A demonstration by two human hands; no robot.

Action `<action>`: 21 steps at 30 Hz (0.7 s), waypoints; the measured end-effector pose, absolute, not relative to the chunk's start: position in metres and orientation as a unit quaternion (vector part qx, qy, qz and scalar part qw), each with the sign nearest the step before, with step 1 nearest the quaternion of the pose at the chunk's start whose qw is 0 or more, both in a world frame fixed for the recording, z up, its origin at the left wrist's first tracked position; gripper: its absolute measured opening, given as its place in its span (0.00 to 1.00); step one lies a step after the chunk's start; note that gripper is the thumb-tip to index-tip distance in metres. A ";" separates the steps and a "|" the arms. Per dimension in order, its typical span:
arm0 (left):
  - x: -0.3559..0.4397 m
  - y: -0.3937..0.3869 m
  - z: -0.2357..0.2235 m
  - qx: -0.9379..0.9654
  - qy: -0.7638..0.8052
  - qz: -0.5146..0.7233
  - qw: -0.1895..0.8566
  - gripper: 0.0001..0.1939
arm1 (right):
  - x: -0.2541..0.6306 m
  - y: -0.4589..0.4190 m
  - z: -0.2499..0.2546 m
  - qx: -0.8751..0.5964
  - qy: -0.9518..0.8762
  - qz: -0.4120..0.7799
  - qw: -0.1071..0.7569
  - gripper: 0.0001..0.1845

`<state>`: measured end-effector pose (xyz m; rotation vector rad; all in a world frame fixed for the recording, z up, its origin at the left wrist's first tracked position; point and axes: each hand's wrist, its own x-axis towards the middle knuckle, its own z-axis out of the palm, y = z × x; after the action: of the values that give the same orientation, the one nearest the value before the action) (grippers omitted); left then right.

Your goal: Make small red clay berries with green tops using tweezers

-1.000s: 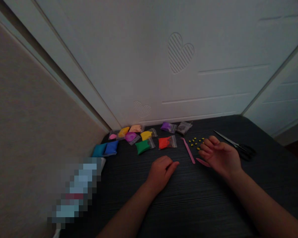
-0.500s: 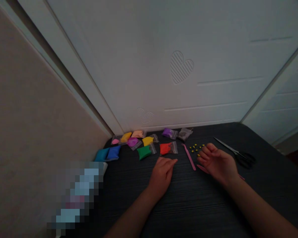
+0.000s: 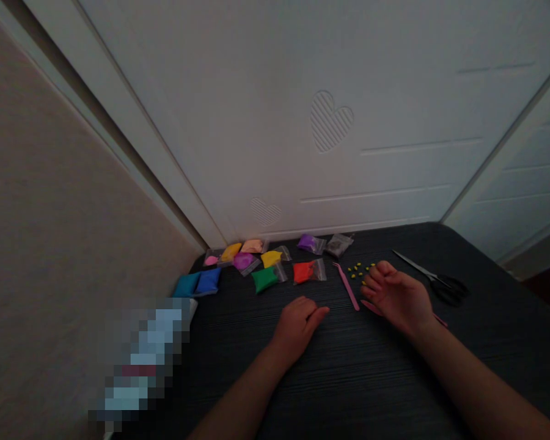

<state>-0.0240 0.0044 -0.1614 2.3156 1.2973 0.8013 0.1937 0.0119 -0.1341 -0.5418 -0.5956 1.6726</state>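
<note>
On my feed, the left hand [image 3: 297, 330] was curled and the right hand [image 3: 398, 302] bent loosely beside small yellow-green pieces [image 3: 360, 275]; I couldn't tell whether either gripped anything. Pink tweezers [image 3: 348, 288] lay on the dark table [image 3: 348, 373] between them.

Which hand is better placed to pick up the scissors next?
Right, I'd judge: the right hand is close to the scissors. The left hand is farther off, with a pink tool and the right hand between.
</note>
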 end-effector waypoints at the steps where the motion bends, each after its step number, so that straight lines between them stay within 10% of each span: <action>1: -0.024 0.004 -0.162 0.820 0.462 0.284 0.183 0.18 | 0.193 0.012 -0.135 -0.239 -0.265 0.716 0.600 0.07; 21: -0.045 0.005 -0.171 0.832 0.421 0.216 0.290 0.07 | 0.171 -0.012 -0.147 -0.450 -0.785 0.266 0.331 0.13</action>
<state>-0.0454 0.0054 -0.1711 2.2203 1.1227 0.5768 0.1709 -0.0116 -0.1470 -1.1774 -2.0533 0.6953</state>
